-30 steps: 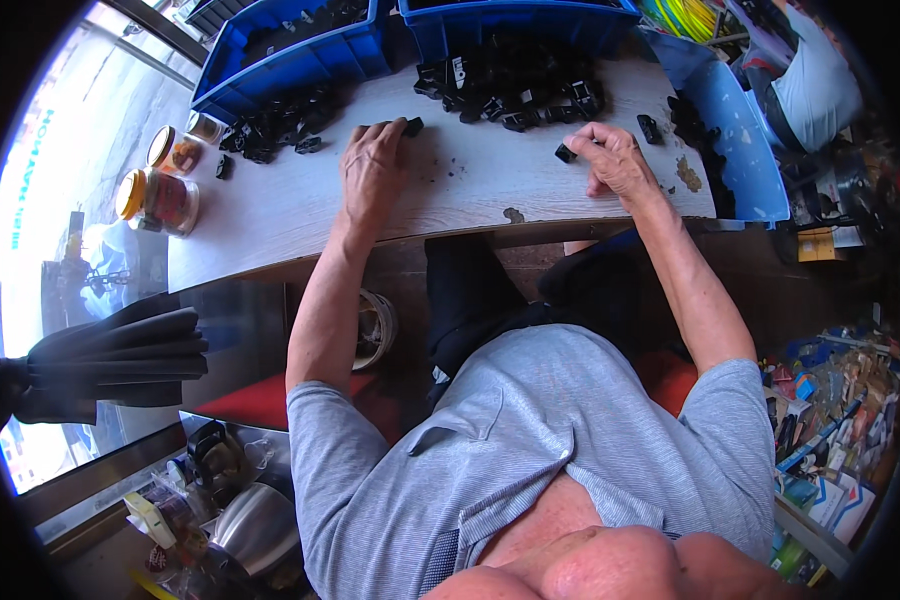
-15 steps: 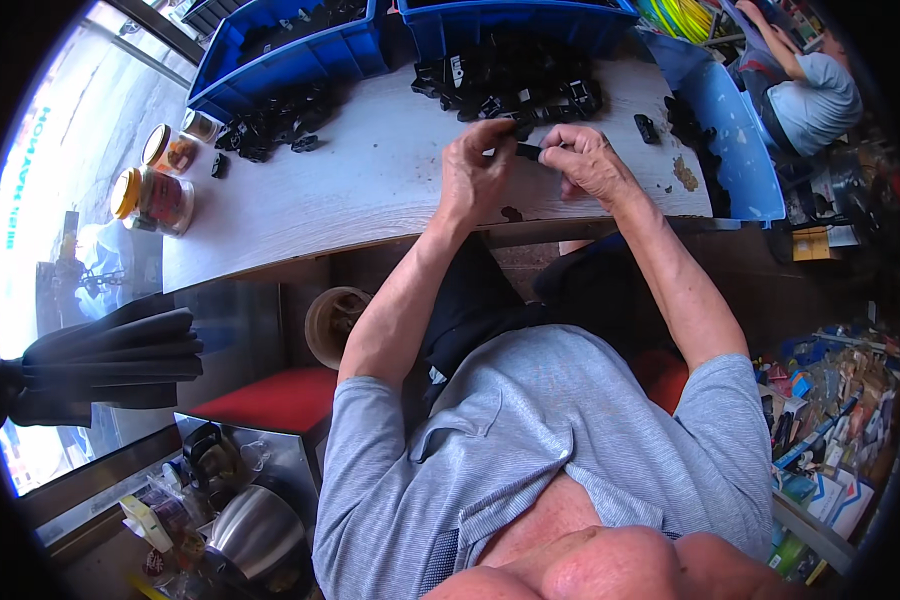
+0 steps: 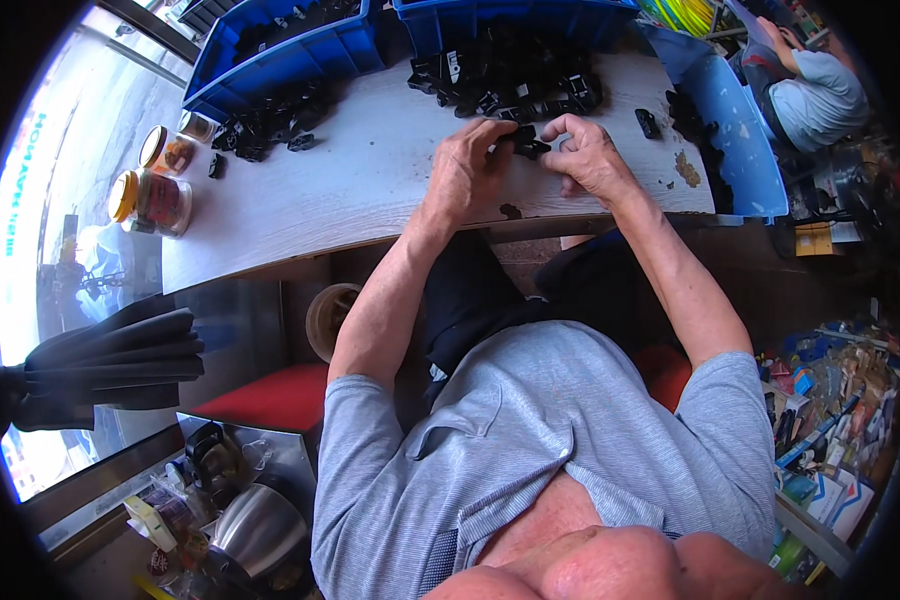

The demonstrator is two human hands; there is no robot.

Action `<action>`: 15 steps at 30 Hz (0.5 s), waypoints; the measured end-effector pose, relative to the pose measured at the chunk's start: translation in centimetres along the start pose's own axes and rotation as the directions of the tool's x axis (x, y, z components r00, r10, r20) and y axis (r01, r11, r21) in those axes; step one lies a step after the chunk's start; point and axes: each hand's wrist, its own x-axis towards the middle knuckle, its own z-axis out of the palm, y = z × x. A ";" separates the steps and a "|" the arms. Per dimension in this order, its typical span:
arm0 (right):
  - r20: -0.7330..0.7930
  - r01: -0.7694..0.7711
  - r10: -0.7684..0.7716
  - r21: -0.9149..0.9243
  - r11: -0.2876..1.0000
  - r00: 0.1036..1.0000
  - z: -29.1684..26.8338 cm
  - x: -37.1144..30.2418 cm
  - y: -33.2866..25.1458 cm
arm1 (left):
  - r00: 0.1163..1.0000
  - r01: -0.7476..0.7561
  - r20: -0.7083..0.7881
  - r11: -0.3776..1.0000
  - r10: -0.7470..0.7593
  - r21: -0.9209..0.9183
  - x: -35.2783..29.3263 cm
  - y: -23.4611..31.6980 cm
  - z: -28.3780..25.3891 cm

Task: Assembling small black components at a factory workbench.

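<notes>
So the biggest thing in view is the pale wooden table point(image 3: 370, 190), running across the top half, with the person in a grey shirt sitting at its near edge. At the far side sit two blue plastic bins point(image 3: 300, 55), and a third blue bin point(image 3: 740, 130) is off the table's right end. In front of the bins there's a big heap of black plastic parts point(image 3: 510, 80) near the middle, and a smaller scatter of the same parts point(image 3: 265, 135) further left. Over on the left edge of the table stand a couple of jars point(image 3: 155, 200) with yellowish lids. One loose black piece point(image 3: 647, 123) lies on its own to the right of the hands.

Both hands are together over the middle of the table, just on the near side of the big heap. The left hand point(image 3: 465, 175) is curled with the fingers bent down, pinching one end of a small black part point(image 3: 525, 143). The right hand point(image 3: 590, 160) is closed round the other end, thumb and fingertips tight on it. The part sits between the two hands, held just above the tabletop; can't tell if it's touching the wood.

Another person in a light shirt point(image 3: 810, 90) is sitting at the upper right, well away.
</notes>
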 end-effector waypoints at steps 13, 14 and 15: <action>-0.064 -0.067 0.061 -0.099 0.993 0.996 0.8 0.3 -0.8 | 0.951 -0.305 0.144 0.912 0.274 0.275 1.2 -0.9 1.2; -0.083 -0.081 0.071 -0.124 0.989 0.994 1.0 0.3 -1.0 | 0.947 -0.316 0.142 0.915 0.288 0.251 1.2 -1.0 1.1; -0.072 -0.079 0.070 -0.120 0.990 0.995 1.0 0.3 -1.0 | 0.941 -0.332 0.141 0.917 0.307 0.221 1.2 -1.1 1.0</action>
